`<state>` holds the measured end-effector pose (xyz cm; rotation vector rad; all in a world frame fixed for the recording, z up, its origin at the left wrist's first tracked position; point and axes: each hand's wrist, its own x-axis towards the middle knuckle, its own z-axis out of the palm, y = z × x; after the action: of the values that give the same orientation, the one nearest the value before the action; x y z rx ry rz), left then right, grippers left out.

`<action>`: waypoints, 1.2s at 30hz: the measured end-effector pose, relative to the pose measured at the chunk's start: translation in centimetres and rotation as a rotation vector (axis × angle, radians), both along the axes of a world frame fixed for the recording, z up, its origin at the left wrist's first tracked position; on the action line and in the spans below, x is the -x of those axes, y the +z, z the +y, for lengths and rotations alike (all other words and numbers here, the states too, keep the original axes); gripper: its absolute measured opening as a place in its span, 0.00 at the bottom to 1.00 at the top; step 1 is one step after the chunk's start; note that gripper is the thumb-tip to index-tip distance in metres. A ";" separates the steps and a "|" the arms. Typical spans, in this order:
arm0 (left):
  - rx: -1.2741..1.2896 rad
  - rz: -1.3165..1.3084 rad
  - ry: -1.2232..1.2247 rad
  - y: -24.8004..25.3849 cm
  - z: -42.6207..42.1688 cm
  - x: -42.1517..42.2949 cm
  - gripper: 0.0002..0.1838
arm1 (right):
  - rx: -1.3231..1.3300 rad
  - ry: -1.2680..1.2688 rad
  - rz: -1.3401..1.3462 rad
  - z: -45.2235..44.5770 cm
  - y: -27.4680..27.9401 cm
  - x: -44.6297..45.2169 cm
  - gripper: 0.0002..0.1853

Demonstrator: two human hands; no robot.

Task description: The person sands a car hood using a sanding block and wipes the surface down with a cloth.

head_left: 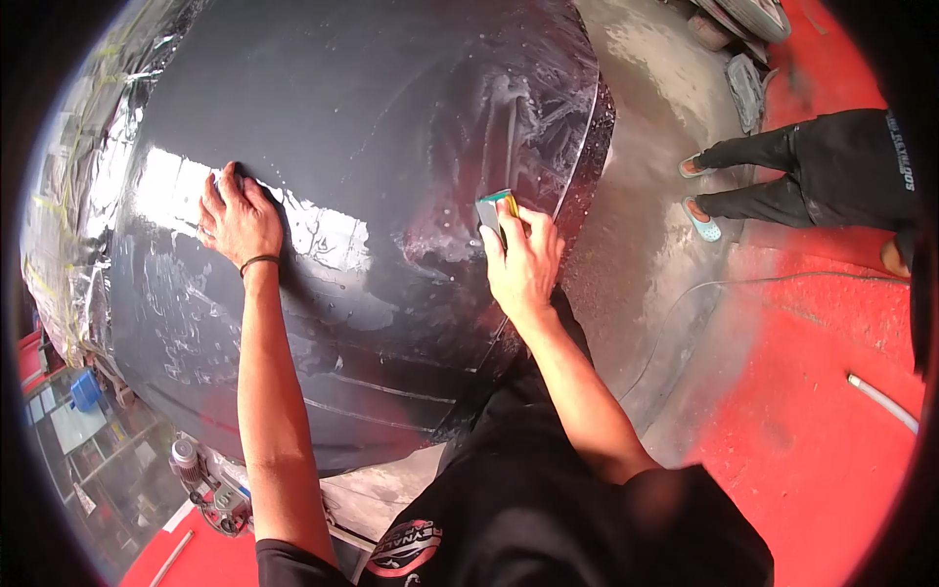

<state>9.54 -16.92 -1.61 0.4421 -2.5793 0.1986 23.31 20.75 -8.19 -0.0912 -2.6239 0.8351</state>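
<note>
A large, dark grey, curved car body panel [333, 108] fills the middle of the head view, wet and glossy, with whitish slurry and drops toward its right side. My left hand [241, 223] lies on the panel's left part beside a bright reflection, fingers spread and holding nothing. Near the right edge, my right hand [526, 266] grips a small sanding block [501, 207] with grey, green and yellow parts. The block rests against the wet surface, its underside hidden.
Another person [802, 171] in dark clothes stands at the right. A thin cable [753, 282] and a pale hose [880, 401] lie on the red and grey floor. Plastic sheeting [73, 225] covers the far left; a motorised machine [205, 479] stands at lower left.
</note>
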 end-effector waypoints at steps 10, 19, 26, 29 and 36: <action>0.019 0.006 -0.039 -0.4 -0.8 0.1 0.25 | 0.063 -0.092 0.087 2.6 -1.7 4.8 0.23; 0.039 0.040 -0.080 -0.5 -1.3 0.0 0.25 | 0.085 -0.162 0.134 6.6 -3.6 10.3 0.21; 0.066 0.016 -0.043 -0.7 -1.7 0.1 0.26 | 0.121 -0.004 0.119 3.1 -3.9 -3.9 0.24; 0.079 0.000 -0.043 -0.6 -1.8 0.0 0.26 | 0.100 -0.067 0.181 5.6 -3.7 2.9 0.22; 0.067 0.020 -0.078 -0.6 -2.0 0.0 0.25 | 0.185 -0.107 0.075 2.0 -3.6 -4.5 0.25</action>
<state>9.54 -18.94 -2.23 0.3170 -2.5567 0.2518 27.78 22.78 -11.84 -0.2428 -2.4444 1.0208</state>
